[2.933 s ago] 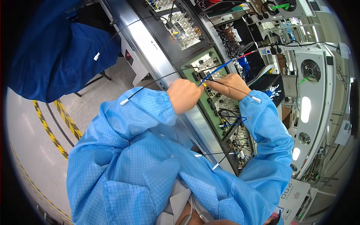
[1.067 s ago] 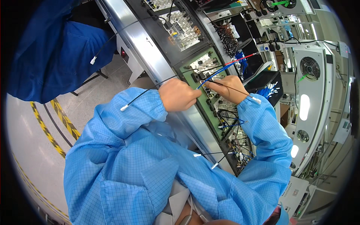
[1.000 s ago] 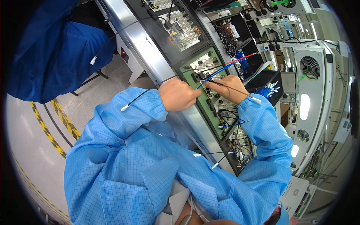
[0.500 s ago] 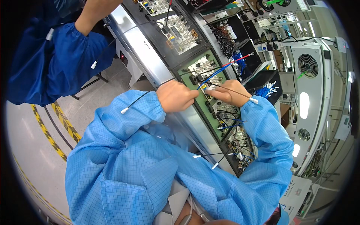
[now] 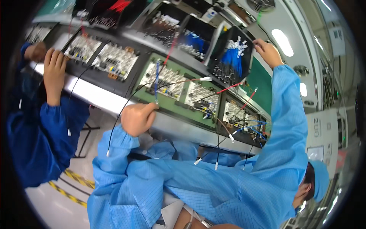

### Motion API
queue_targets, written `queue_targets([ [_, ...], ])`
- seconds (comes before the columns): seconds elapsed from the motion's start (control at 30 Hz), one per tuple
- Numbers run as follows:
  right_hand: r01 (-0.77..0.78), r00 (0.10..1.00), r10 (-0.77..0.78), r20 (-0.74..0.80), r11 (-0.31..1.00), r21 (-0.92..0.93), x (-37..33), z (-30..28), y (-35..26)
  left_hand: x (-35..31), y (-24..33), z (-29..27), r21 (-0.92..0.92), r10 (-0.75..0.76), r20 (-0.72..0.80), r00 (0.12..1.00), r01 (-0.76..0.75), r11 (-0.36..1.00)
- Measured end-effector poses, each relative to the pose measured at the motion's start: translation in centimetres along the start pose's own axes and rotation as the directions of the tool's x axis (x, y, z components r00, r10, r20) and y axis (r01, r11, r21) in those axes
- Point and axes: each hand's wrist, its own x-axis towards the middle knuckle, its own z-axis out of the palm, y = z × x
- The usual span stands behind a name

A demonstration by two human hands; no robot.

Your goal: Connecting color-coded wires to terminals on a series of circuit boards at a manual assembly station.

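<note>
My left hand [image 5: 138,119] is closed at the front edge of the green fixture [image 5: 146,74], its finger and thumb at the lower end of a blue wire [image 5: 156,82]. The wire stands over a circuit board [image 5: 171,86] carrying clear parts, with black and red leads around it. My right hand [image 5: 268,53] reaches far right, fingers curled on the upper rim of a black bin [image 5: 246,51]. White-tipped blue wires [image 5: 232,57] and black ones lie in that bin. Neighbouring boards [image 5: 198,97] sit in the same fixture row.
Other bins of dark wires [image 5: 162,28] and blue wires [image 5: 193,40] line the back. A co-worker's hand [image 5: 54,72] rests by boards at the left. Loose leads with white connectors [image 5: 216,165] hang over the metal front rail [image 5: 93,91]. Another person's blue cap [image 5: 319,179] shows at right.
My right hand has left the board and moved far right to the black bin. My left hand stays by the blue wire. The view has turned; the co-worker's hand now rests at the boards.
</note>
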Motion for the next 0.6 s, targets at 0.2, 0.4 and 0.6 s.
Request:
queue_targets([
  [0.2, -0.115, 0.987, 0.090, 0.135, 0.975, 0.192, -2.6, 6.7, -0.1, -1.5, -1.8, -1.6, 0.033, 0.007, 0.028, 1.000, -0.008, 0.999],
  [0.4, -0.219, 0.824, 0.329, 0.462, 0.936, -0.276, 0.8, 8.1, -9.0, -2.0, -3.4, -1.8, 0.063, -0.014, 0.007, 1.000, 0.014, 0.998],
  [0.6, -0.348, 0.650, 0.250, 0.717, 0.938, -0.012, 2.9, 10.2, -8.3, -2.3, -3.9, -2.4, 0.105, -0.034, 0.012, 0.999, 0.032, 0.994],
])
